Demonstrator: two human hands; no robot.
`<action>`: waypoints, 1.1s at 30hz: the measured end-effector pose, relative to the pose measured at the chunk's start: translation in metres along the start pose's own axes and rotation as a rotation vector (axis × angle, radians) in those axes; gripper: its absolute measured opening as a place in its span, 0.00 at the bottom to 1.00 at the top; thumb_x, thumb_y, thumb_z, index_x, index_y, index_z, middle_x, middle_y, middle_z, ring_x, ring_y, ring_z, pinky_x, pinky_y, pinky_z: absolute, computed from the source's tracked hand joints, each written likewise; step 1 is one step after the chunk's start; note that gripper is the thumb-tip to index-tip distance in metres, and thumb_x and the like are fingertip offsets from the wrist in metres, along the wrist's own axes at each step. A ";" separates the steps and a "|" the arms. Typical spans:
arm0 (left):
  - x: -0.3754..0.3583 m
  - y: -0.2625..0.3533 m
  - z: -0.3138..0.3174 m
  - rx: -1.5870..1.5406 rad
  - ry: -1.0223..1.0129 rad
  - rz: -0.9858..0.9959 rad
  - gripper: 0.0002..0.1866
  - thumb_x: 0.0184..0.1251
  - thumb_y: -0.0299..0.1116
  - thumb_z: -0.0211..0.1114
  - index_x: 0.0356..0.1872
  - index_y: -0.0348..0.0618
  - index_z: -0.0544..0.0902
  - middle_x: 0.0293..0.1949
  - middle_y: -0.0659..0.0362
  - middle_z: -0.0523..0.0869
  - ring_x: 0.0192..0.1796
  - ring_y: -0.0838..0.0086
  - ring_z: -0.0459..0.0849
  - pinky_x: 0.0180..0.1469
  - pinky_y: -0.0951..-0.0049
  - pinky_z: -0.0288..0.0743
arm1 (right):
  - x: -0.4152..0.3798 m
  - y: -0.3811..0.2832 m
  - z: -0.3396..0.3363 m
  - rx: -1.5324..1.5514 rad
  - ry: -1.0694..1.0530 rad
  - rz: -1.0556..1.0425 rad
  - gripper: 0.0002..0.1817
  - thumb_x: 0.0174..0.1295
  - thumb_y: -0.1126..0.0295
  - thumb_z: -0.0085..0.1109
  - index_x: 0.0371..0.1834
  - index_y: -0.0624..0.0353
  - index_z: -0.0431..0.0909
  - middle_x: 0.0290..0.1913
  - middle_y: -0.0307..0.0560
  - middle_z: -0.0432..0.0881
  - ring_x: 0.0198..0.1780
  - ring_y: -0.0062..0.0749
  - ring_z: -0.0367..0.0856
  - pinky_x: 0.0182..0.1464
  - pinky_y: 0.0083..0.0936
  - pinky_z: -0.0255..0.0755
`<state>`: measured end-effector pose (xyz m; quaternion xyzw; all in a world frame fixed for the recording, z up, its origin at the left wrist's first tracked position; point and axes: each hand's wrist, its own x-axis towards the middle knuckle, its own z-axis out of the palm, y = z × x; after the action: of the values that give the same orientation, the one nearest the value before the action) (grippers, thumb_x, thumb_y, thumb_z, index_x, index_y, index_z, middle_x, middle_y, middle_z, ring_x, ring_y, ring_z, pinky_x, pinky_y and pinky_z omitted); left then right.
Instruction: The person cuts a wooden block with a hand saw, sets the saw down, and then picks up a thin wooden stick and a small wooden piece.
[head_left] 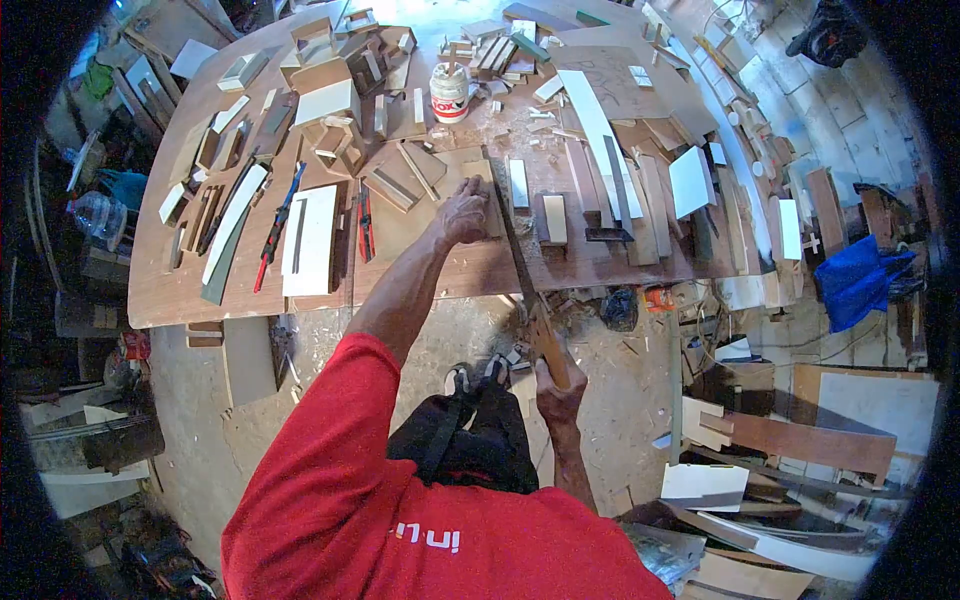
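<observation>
My right hand (560,390) is wrapped round the wooden handle (545,345) of a handsaw, in front of the table's near edge. The saw's long, narrow blade (520,250) slants up and away over the tabletop. Just left of the blade, my left hand (465,212) presses down with bent fingers on a brown wooden board (477,170). The fingertips are partly hidden, as is much of the board beneath them. Close to the blade's right side lie a pale-topped block (554,218) and a small white-faced strip (518,184).
The wooden table (400,280) carries many offcuts, a white glue tub (449,93), a red clamp (365,222), a black-and-red clamp (280,228) and a square (608,235). Stacked boards (800,445) stand at the right. Shavings litter the floor (330,350).
</observation>
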<state>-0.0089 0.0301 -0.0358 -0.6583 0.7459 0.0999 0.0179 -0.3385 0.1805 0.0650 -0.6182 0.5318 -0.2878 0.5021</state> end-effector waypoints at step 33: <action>0.002 -0.006 0.013 -0.031 0.261 0.034 0.24 0.40 0.43 0.71 0.38 0.34 0.86 0.51 0.44 0.81 0.67 0.47 0.64 0.70 0.60 0.59 | -0.022 0.023 -0.017 -0.123 0.095 -0.185 0.18 0.57 0.77 0.55 0.52 0.68 0.77 0.40 0.53 0.85 0.42 0.34 0.84 0.46 0.28 0.76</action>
<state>-0.0045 0.0300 -0.0492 -0.6532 0.7513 0.0252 -0.0908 -0.3682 0.1979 0.0536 -0.6797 0.5125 -0.3288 0.4089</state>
